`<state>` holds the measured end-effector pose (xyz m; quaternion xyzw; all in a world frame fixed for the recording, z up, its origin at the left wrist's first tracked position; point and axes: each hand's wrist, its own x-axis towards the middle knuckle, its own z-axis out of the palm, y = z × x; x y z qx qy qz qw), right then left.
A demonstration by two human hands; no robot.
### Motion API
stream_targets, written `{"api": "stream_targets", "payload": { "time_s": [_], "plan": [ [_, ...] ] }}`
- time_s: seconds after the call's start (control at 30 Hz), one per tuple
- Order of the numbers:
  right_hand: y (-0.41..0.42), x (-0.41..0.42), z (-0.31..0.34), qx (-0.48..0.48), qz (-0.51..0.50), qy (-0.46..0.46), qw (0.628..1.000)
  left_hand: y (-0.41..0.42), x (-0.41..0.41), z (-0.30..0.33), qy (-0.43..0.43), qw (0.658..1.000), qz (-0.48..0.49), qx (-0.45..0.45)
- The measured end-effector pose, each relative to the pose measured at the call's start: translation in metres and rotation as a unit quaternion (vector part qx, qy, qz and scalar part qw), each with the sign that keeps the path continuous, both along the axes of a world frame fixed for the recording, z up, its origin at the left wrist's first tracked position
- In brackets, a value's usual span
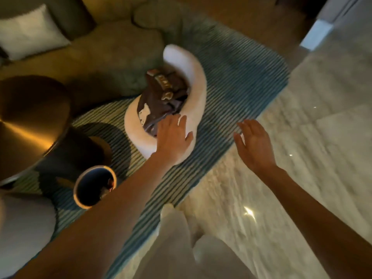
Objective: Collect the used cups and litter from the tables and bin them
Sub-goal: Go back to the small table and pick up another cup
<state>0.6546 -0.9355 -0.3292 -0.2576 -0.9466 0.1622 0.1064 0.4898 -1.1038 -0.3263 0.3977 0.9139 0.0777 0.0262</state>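
- My left hand (173, 135) reaches forward over the near end of a white, padded, crescent-shaped seat (196, 77) that stands on a teal-and-white striped rug (237, 81); my fingers lie spread and fairly straight on its rim, gripping nothing.
- Just beyond my left fingertips (182, 120), a crumpled dark brown wrapper with pale lettering (161, 93) lies in the hollow of the seat. The frame is blurred, so I cannot tell whether I touch it.
- My right hand (254, 143) hovers over the rug's edge, well apart from the seat, fingers loosely spread and holding nothing.
- A dark round bin with a pale rim (94, 187) stands on the rug, just left of my left forearm, its mouth open upward.
- A round, brushed-metal table top (30, 121) sits at the far left, near the bin.
- A pale green sofa (104, 49) with a white cushion (30, 31) lies beyond the seat.
- Glossy pale marble floor (302, 137) runs along the rug's right side.
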Motion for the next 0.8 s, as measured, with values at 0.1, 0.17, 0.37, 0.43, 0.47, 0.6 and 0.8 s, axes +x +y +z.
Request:
{"api": "stream_targets", "payload": {
  "time_s": [0.1, 0.17, 0.37, 0.43, 0.47, 0.6, 0.8],
  "plan": [
    [0.066, 0.021, 0.021, 0.027, -0.021, 0.005, 0.999, 0.070, 0.000, 0.022, 0.023, 0.998, -0.046, 0.018],
    [0.111, 0.023, 0.034, 0.042, -0.043, 0.009, 0.998, 0.119, -0.008, 0.035, 0.031, 0.997, -0.074, 0.024],
    [0.252, -0.023, 0.070, 0.057, -0.080, 0.034, 0.995, 0.279, -0.069, 0.073, 0.048, 0.991, -0.119, 0.048],
    [0.300, -0.049, 0.085, 0.062, -0.085, 0.038, 0.994, 0.333, -0.093, 0.086, 0.048, 0.990, -0.121, 0.052],
    [0.322, -0.061, 0.094, 0.066, -0.089, 0.040, 0.993, 0.359, -0.103, 0.093, 0.047, 0.991, -0.119, 0.048],
    [0.412, -0.100, 0.126, 0.086, -0.095, 0.063, 0.990, 0.455, -0.140, 0.120, 0.058, 0.991, -0.118, 0.020],
    [0.552, -0.137, 0.135, 0.083, -0.137, 0.085, 0.983, 0.601, -0.174, 0.140, 0.091, 0.982, -0.159, 0.034]
  ]
}}
